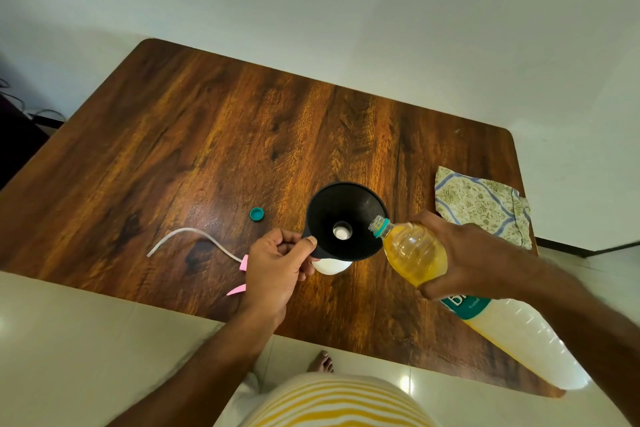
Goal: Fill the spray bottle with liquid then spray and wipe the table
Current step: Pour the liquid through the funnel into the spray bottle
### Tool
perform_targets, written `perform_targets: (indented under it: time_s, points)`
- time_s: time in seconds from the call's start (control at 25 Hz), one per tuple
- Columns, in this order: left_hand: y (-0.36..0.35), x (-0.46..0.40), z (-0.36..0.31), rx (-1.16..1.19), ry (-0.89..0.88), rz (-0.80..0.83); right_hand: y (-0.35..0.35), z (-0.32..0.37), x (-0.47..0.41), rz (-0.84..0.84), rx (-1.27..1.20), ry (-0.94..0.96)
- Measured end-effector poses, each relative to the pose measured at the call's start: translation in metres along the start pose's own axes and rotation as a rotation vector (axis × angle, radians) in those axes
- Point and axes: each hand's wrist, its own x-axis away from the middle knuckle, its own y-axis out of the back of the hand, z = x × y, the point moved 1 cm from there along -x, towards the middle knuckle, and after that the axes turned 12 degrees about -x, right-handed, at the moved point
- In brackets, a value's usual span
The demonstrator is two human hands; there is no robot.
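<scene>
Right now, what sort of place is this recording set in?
Probably a room in a home: a wooden table standing on glossy floor tiles by a plain white wall, with a patterned cloth on it.

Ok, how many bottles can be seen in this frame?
2. A clear bottle of yellow liquid is tilted in the right hand; a white spray bottle stands under the black funnel, mostly hidden.

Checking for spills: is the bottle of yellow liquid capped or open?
Open. The bottle shows a bare threaded neck at the funnel rim; a teal cap lies on the table.
</scene>
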Motion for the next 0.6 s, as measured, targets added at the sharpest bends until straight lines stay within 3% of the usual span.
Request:
perform_targets:
  time_s: [0.6]
  points:
    - [0.0004,0.0012,-0.0034,-0.008,0.0,-0.006,0.0026,0.0019,-0.0011,0.02,0.019,-0.016]
